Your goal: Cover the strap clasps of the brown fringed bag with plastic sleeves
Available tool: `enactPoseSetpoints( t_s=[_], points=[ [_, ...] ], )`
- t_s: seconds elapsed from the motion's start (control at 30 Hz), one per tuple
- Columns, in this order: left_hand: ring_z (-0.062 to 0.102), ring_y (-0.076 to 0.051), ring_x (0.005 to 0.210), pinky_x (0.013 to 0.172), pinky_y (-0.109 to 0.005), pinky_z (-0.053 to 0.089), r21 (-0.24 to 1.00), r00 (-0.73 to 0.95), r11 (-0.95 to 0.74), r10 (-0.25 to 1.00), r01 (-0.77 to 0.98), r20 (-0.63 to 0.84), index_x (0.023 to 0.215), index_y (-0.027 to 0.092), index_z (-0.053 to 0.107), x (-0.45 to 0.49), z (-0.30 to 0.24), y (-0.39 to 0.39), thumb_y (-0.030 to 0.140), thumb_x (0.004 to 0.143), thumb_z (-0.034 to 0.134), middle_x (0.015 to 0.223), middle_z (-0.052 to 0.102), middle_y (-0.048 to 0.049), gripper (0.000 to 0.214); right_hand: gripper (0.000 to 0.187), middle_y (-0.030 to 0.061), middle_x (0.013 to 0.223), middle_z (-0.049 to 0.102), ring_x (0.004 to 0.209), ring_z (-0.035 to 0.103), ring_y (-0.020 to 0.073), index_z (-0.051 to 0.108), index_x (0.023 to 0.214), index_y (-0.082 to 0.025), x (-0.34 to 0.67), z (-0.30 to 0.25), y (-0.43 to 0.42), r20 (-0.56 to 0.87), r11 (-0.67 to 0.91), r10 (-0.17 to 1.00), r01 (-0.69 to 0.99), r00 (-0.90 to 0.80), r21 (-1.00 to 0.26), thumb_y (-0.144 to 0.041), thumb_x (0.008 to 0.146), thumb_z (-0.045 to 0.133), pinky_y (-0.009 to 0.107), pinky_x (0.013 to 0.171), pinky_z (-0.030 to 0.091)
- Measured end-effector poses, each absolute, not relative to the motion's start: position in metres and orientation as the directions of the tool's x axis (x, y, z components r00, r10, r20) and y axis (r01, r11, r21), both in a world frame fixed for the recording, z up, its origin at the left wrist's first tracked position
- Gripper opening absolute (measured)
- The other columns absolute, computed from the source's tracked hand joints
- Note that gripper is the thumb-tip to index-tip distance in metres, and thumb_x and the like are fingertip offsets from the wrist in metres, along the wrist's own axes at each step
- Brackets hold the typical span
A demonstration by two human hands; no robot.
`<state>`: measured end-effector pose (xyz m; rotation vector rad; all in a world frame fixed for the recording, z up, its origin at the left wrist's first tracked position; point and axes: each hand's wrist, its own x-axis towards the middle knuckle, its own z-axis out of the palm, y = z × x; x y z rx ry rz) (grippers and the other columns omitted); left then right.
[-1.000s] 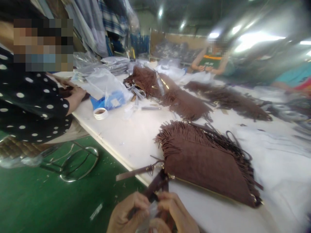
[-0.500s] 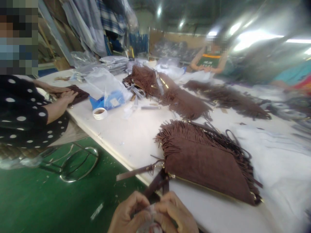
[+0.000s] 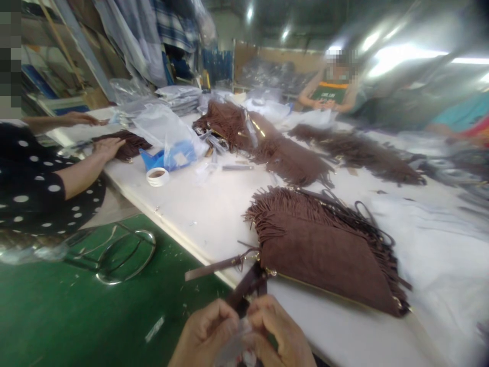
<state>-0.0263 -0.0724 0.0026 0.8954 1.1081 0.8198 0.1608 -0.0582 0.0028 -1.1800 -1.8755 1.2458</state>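
Observation:
My left hand [image 3: 204, 336] and my right hand [image 3: 280, 334] meet at the bottom edge, fingers pinched together on a dark brown strap [image 3: 244, 290] and a bit of clear film between them. The strap runs up to a brown suede fringed bag [image 3: 324, 252] lying flat on the white table [image 3: 214, 209] just above my hands. A second thin strap [image 3: 214, 266] sticks out left from the bag's corner over the table edge.
More fringed bags [image 3: 282, 153] lie in piles farther back, near a tape roll [image 3: 158, 177] and a blue packet in clear plastic [image 3: 171, 140]. A person in a polka-dot sleeve [image 3: 42, 188] works at the left; another person [image 3: 330, 92] sits across. A metal stool ring [image 3: 126, 257] stands on the green floor.
My hands keep working the strap end and have risen slightly. The person on the left has leaned back, arm stretched onto a fringed bag.

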Motion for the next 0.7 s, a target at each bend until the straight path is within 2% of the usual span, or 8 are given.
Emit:
enactPoseSetpoints(
  t_s=[0.17,0.27,0.33,0.4,0.47,0.57,0.7],
  points=[
    [0.047,-0.012,0.062,0.057,-0.02,0.037,0.959,0.158,0.278,0.946,0.048,-0.282,0.075,0.015,0.058,-0.03,0.003,-0.069,0.051,0.087,0.058,0.067,0.053,0.0004,0.038,0.014,0.0008,0.093,0.059,0.077,0.06,0.0114,0.054,0.074,-0.02,0.162,0.008,-0.059,-0.063,0.117,0.896,0.372,-0.439,-0.921,-0.008,0.08,0.055,0.019,0.069,0.044],
    [0.047,-0.013,0.061,0.055,-0.02,0.038,0.963,0.193,0.267,0.943,0.039,-0.27,0.077,0.016,0.055,-0.03,0.003,-0.069,0.053,0.089,0.054,0.067,0.052,0.0003,0.039,0.013,0.0005,0.094,0.06,0.078,0.061,0.0116,0.053,0.075,-0.021,0.164,0.01,-0.06,-0.075,0.127,0.886,0.394,-0.458,-0.91,-0.009,0.081,0.055,0.019,0.071,0.045],
    [0.048,-0.013,0.059,0.053,-0.02,0.037,0.96,0.199,0.278,0.94,0.028,-0.278,0.078,0.016,0.055,-0.029,0.002,-0.07,0.053,0.09,0.052,0.067,0.053,0.0003,0.039,0.01,0.0014,0.105,0.06,0.072,0.061,0.01,0.056,0.081,-0.021,0.163,0.009,-0.061,-0.097,0.111,0.885,0.409,-0.454,-0.906,-0.011,0.081,0.056,0.02,0.069,0.046],
    [0.048,-0.012,0.06,0.054,-0.02,0.038,0.965,0.19,0.257,0.946,0.053,-0.262,0.078,0.016,0.056,-0.028,0.002,-0.071,0.053,0.09,0.052,0.069,0.053,0.0,0.038,0.013,0.0036,0.118,0.058,0.078,0.064,0.0122,0.059,0.086,-0.022,0.162,0.008,-0.063,-0.123,0.103,0.886,0.449,-0.447,-0.887,-0.012,0.077,0.06,0.022,0.073,0.047],
    [0.047,-0.012,0.061,0.054,-0.019,0.037,0.967,0.189,0.242,0.949,0.078,-0.253,0.079,0.016,0.057,-0.028,0.0,-0.071,0.052,0.09,0.052,0.07,0.054,0.0001,0.038,0.016,0.0054,0.125,0.057,0.097,0.063,0.0181,0.061,0.085,-0.022,0.16,0.006,-0.064,-0.122,0.119,0.888,0.478,-0.444,-0.87,-0.012,0.074,0.064,0.024,0.083,0.046],
    [0.048,-0.013,0.064,0.058,-0.02,0.037,0.971,0.196,0.217,0.953,0.099,-0.233,0.079,0.016,0.057,-0.028,-0.004,-0.072,0.051,0.092,0.05,0.071,0.054,-0.0001,0.037,0.012,0.0061,0.125,0.058,0.11,0.059,0.0202,0.061,0.08,-0.021,0.157,0.005,-0.064,-0.09,0.153,0.878,0.455,-0.47,-0.877,-0.011,0.074,0.064,0.023,0.088,0.045],
    [0.048,-0.013,0.066,0.06,-0.02,0.037,0.976,0.209,0.191,0.955,0.104,-0.21,0.076,0.016,0.056,-0.029,-0.01,-0.072,0.05,0.092,0.05,0.07,0.052,0.0006,0.037,0.013,0.0042,0.116,0.06,0.099,0.061,0.0157,0.063,0.082,-0.022,0.156,0.007,-0.065,-0.048,0.182,0.865,0.402,-0.499,-0.897,-0.01,0.076,0.062,0.019,0.079,0.046]
  ],
)
